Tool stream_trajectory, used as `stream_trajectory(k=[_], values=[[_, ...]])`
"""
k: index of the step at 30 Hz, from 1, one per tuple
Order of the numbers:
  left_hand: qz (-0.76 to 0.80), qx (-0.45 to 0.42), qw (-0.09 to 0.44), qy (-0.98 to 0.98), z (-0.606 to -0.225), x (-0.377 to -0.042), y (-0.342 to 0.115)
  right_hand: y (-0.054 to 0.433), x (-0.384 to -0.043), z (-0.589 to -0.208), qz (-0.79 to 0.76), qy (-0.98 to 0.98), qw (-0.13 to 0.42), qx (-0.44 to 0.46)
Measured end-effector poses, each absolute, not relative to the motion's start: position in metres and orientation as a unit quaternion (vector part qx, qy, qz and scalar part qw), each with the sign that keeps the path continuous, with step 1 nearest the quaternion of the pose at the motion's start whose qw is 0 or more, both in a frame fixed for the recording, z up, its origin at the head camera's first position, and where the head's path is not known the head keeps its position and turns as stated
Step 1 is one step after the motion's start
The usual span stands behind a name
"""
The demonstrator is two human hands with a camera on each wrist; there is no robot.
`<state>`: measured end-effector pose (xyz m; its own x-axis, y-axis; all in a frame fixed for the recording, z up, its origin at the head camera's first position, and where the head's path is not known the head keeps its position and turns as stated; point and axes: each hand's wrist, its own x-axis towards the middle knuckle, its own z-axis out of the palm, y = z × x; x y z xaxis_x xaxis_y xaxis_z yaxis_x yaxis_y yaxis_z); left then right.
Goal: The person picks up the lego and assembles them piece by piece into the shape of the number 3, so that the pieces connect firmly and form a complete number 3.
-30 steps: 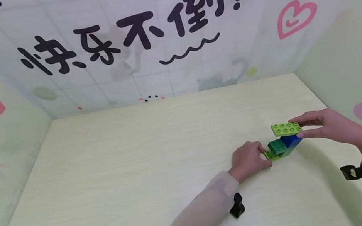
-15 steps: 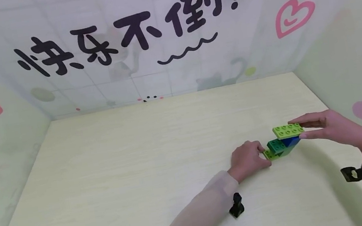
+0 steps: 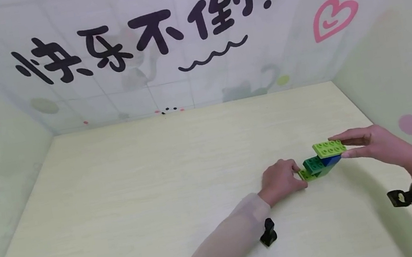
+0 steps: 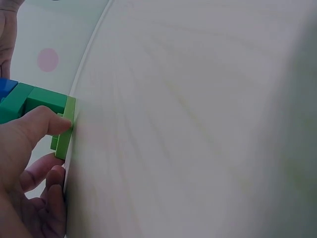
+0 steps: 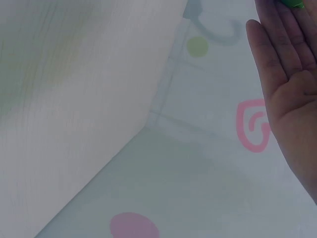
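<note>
A small stack of toy building bricks sits at the right side of the table, between both hands. At its foot is a lime-green brick point(image 4: 64, 131), pinched at its near end by the thumb and fingers of my left hand point(image 3: 281, 181). Dark green bricks point(image 3: 313, 166) rise from it in a slant, and a blue brick point(image 3: 330, 160) lies higher up. Over the blue one is a flat lime-green brick point(image 3: 329, 149) with studs up. My right hand point(image 3: 378, 148) holds that upper brick at its right end, thumb in front and fingers behind.
The pale wooden table point(image 3: 150, 185) spreads widely to the left of the bricks. A printed back wall point(image 3: 167, 85) and a right side wall point(image 3: 403, 81) close it in, the latter close to the right hand. Black straps point(image 3: 268, 232) sit on both sleeves.
The upper lime-green brick has shifted slightly right and down over the blue brick, with the right hand still holding it. The left hand keeps its grip at the foot.
</note>
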<state>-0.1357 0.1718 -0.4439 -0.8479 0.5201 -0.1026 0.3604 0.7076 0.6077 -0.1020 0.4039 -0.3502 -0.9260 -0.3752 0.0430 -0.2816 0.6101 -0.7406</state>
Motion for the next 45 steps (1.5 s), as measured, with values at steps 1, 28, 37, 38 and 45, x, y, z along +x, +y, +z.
stream_trajectory(k=[1,28,37,38,45], values=[[0.297,0.241,0.135,0.914,-0.444,-0.136,0.172,0.404,-0.102,-0.349,-0.396,0.898,0.057,-0.183],[0.298,0.242,0.127,0.914,-0.447,-0.137,0.17,0.396,-0.114,-0.336,-0.322,0.918,0.099,-0.21],[0.296,0.258,0.135,0.91,-0.445,-0.138,0.173,0.403,-0.117,-0.328,-0.348,0.9,0.163,-0.207],[0.296,0.26,0.136,0.909,-0.444,-0.138,0.172,0.403,-0.117,-0.327,-0.347,0.901,0.164,-0.204],[0.29,0.268,0.135,0.909,-0.444,-0.137,0.17,0.402,-0.114,-0.325,-0.366,0.901,0.155,-0.177]])
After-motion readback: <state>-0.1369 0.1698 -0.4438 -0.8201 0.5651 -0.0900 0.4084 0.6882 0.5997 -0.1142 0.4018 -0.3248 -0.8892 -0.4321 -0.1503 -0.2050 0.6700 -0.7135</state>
